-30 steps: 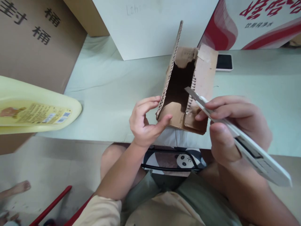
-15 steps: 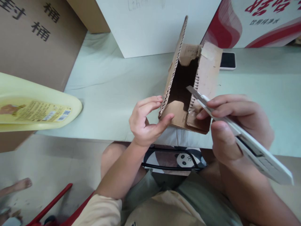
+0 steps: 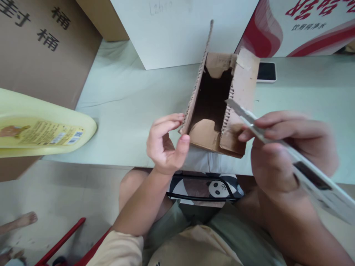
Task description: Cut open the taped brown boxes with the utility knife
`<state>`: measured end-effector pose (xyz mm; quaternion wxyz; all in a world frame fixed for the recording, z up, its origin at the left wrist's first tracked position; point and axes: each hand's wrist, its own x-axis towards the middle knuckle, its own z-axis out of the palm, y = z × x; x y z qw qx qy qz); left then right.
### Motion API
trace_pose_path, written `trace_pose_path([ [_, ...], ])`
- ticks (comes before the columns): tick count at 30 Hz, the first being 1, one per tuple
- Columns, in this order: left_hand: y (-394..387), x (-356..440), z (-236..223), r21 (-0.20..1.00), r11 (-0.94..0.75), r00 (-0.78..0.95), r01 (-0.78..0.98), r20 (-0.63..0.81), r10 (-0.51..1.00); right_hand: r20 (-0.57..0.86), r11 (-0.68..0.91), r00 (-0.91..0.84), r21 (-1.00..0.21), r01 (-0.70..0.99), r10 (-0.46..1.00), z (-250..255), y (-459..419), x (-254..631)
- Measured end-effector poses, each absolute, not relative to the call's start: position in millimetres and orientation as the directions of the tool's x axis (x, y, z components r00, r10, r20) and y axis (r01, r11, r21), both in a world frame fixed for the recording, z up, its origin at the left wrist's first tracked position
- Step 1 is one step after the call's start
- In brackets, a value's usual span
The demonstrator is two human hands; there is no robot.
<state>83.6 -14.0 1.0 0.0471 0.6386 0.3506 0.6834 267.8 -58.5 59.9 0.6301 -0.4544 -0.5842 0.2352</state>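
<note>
A small brown cardboard box (image 3: 245, 87) stands with its top open, flaps raised and its inside dark. My left hand (image 3: 168, 144) is at the near end of the left flap (image 3: 194, 94), fingertips on its outer side and thumb by the lower corner. My right hand (image 3: 291, 147) is closed around a utility knife (image 3: 318, 179) with a pale handle. The knife's bare blade (image 3: 235, 108) points up and left, over the torn edge of the box's right side. My right fingertips are close to that side; whether they touch it I cannot tell.
A black-screened phone (image 3: 266, 71) lies behind the box on the pale green cover (image 3: 124, 122). A white box (image 3: 177, 40) and a red-and-white carton (image 3: 313, 37) stand at the back. On the left are a yellow bottle (image 3: 47, 125) and a large carton (image 3: 41, 59).
My right hand has shifted slightly right with the knife, and the blade tip now lies over the box's right edge. The left flap has tilted further outward, with my left hand moving left.
</note>
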Motion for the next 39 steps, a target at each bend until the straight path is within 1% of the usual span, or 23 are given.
trace_pose_path([
  [3,-10,78,8,0.558,-0.766,-0.311,0.320,0.825,0.471,0.576,0.552,0.377,-0.814,0.181,0.726,64,-52,267],
  [5,-7,72,9,0.572,-0.772,-0.376,0.279,0.804,0.460,0.576,0.567,0.451,-0.805,0.173,0.682,65,-47,271],
  [7,-4,66,8,0.591,-0.756,-0.420,0.283,0.785,0.456,0.574,0.551,0.476,-0.809,0.204,0.667,62,-42,279],
  [8,-2,63,6,0.599,-0.742,-0.439,0.301,0.778,0.450,0.580,0.524,0.471,-0.811,0.260,0.664,59,-40,284],
  [10,0,59,2,0.623,-0.708,-0.465,0.334,0.762,0.451,0.575,0.398,0.453,-0.810,0.430,0.681,51,-35,299],
  [12,0,56,0,0.643,-0.680,-0.484,0.352,0.747,0.456,0.550,0.241,0.435,-0.775,0.585,0.713,41,-28,316],
  [14,0,54,-2,0.663,-0.653,-0.494,0.365,0.733,0.468,0.483,0.106,0.420,-0.743,0.660,0.769,31,-19,332],
  [16,-1,54,-2,0.671,-0.643,-0.501,0.370,0.727,0.471,0.370,-0.033,0.407,-0.705,0.709,0.835,21,-10,346],
  [18,-3,55,-1,0.676,-0.643,-0.499,0.360,0.722,0.480,0.225,-0.183,0.400,-0.625,0.759,0.889,12,-4,355],
  [19,-4,55,-1,0.680,-0.640,-0.499,0.357,0.719,0.485,0.161,-0.239,0.395,-0.576,0.782,0.905,7,-2,358],
  [21,-6,56,-1,0.686,-0.626,-0.493,0.370,0.717,0.493,0.043,-0.301,0.366,-0.485,0.821,0.930,-3,-1,362],
  [22,-6,57,-2,0.687,-0.620,-0.483,0.378,0.718,0.501,0.003,-0.309,0.347,-0.451,0.837,0.938,-8,-1,363],
  [24,-7,58,-3,0.678,-0.637,-0.451,0.366,0.728,0.516,-0.024,-0.286,0.304,-0.414,0.864,0.953,-18,-1,363],
  [27,-7,62,-4,0.669,-0.702,-0.377,0.245,0.732,0.567,-0.016,-0.222,0.234,-0.389,0.894,0.972,-29,0,362],
  [29,-8,64,-4,0.693,-0.702,-0.276,0.162,0.715,0.642,-0.007,-0.186,0.198,-0.368,0.911,0.980,-33,1,360],
  [30,-9,65,-4,0.717,-0.680,-0.209,0.150,0.696,0.687,-0.004,-0.173,0.183,-0.357,0.918,0.983,-34,2,360],
  [32,-13,68,-3,0.766,-0.612,-0.089,0.196,0.635,0.767,-0.006,-0.157,0.165,-0.337,0.928,0.986,-33,2,358],
  [33,-15,69,-3,0.783,-0.574,-0.061,0.239,0.602,0.796,-0.012,-0.156,0.161,-0.332,0.930,0.987,-32,3,357],
  [36,-18,71,0,0.821,-0.463,-0.080,0.335,0.514,0.854,-0.036,-0.171,0.169,-0.360,0.917,0.985,-23,1,350],
  [39,-16,66,3,0.865,-0.335,-0.200,0.374,0.428,0.882,-0.105,-0.187,0.157,-0.435,0.881,0.982,-13,-1,339],
])
